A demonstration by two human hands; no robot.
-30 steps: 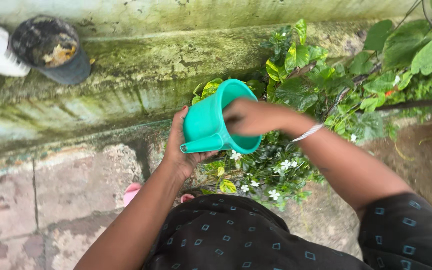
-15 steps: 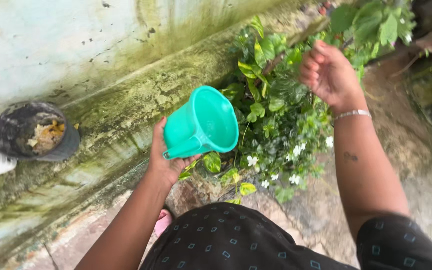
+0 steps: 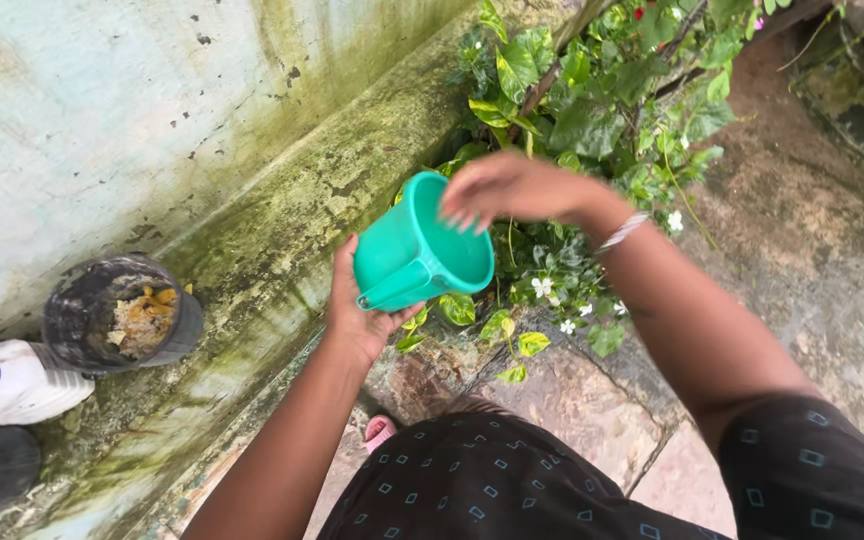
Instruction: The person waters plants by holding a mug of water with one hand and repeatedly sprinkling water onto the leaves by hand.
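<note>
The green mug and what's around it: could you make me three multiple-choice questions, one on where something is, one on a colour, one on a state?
1. Where is the dark round pot with yellowish scraps?
A. On the mossy ledge by the wall
B. Among the leaves
C. Inside the mug

2. What colour are the small flowers under the mug?
A. Blue
B. White
C. Orange

3. How is the green mug held?
A. Upright on the ground
B. Hanging from a branch
C. Tipped on its side, mouth toward the plants

Answers:
1 A, the pot sits on the green-stained ledge to the left.
2 B, the petals show white against the dark leaves.
3 C, the left hand grips it from beneath with its mouth turned sideways, and the right hand has its fingertips at the rim.
</note>
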